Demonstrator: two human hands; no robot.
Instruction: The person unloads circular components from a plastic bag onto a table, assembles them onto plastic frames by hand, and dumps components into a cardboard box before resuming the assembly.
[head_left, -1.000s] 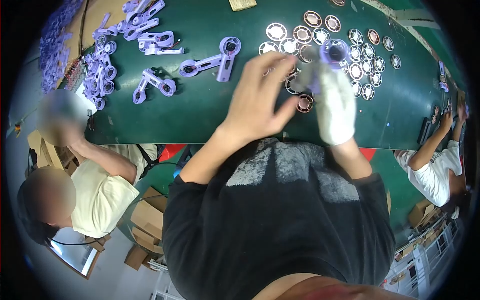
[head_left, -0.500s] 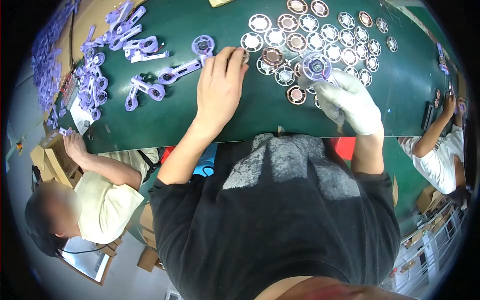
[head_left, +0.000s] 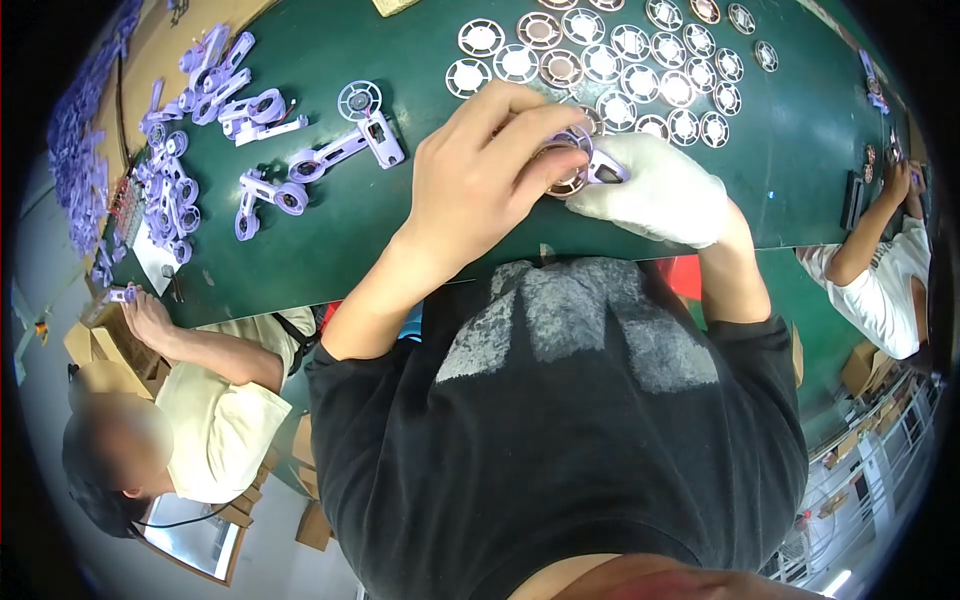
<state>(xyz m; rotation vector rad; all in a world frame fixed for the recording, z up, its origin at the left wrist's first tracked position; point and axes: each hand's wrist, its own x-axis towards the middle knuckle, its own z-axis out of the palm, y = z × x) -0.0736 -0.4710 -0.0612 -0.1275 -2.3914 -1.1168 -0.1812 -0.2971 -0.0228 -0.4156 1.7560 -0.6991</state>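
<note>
My gloved right hand (head_left: pixel 665 190) is closed on a purple part (head_left: pixel 606 170) with a round frame, in front of the discs. My bare left hand (head_left: pixel 478 178) reaches across to it, thumb and fingers on a round spoked disc (head_left: pixel 568 180) at the part's ring. Fingers partly hide where disc and ring meet. To the left of my left hand, a jointed purple part (head_left: pixel 384 140) lies on the green table (head_left: pixel 330 235), with a spoked disc (head_left: pixel 360 101) on its round end. Many loose spoked discs (head_left: pixel 602 63) lie beyond my hands.
More purple parts (head_left: pixel 170 190) are piled at the left, beside a white sheet (head_left: pixel 155 262). A co-worker (head_left: pixel 215 410) sits at the left, holding a small purple piece. Another co-worker (head_left: pixel 880 290) works at the far right near a black object (head_left: pixel 852 200).
My left hand has moved right, from the jointed purple part to the part in my right hand. A disc now shows on the jointed part's round end. The view has shifted.
</note>
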